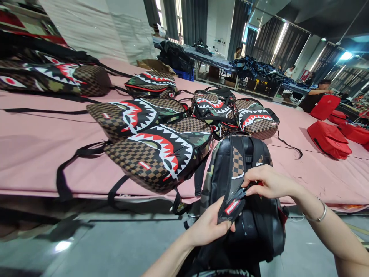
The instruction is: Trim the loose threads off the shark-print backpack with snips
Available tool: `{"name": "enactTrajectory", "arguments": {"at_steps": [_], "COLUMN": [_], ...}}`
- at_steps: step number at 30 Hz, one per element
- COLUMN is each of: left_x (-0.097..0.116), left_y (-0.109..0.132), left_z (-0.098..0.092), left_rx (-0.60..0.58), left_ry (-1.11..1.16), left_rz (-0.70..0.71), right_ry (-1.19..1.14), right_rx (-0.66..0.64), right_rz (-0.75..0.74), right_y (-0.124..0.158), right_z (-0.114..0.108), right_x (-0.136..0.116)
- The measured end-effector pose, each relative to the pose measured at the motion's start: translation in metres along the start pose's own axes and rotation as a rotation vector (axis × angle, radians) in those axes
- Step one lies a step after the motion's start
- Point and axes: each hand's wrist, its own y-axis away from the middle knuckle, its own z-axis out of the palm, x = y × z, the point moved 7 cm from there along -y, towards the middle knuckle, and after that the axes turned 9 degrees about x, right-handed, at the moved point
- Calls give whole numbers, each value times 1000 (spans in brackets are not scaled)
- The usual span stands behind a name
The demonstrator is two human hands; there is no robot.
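A black backpack (256,231) stands at the table's near edge, its back panel and straps turned toward me. My left hand (211,225) is closed around the lower part of one shoulder strap (238,165), which has a brown checkered patch higher up. A red label (232,207) with pale lettering shows on the strap just above my left fingers. My right hand (268,182), with a bangle on its wrist, pinches the strap's edge close to the label. Whether a thread or film is between those fingertips is too small to tell.
Several checkered backpacks (150,161) with shark-mouth prints lie on the pink-covered table (302,177), their loose straps hanging over the near edge. Red bags (328,138) lie at the right, near another person (313,98). A table with dark cloth piles (256,69) stands behind.
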Motion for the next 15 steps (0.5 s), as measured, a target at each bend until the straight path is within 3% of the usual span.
{"name": "enactTrajectory", "arguments": {"at_steps": [9,12,15], "left_x": [-2,-5,-15], "left_y": [-1,-1,2], "left_z": [2,-2,-8], "left_rx": [1,32,44], "left_ry": [31,29,2], "left_rz": [-24,-17,-15], "right_ry": [89,-27,-248], "right_rx": [-67,3,188], "right_rz": [-92,-72,53], "right_y": [-6,-2,10], "right_z": [15,14,7], "right_x": [-15,-16,-3]}}
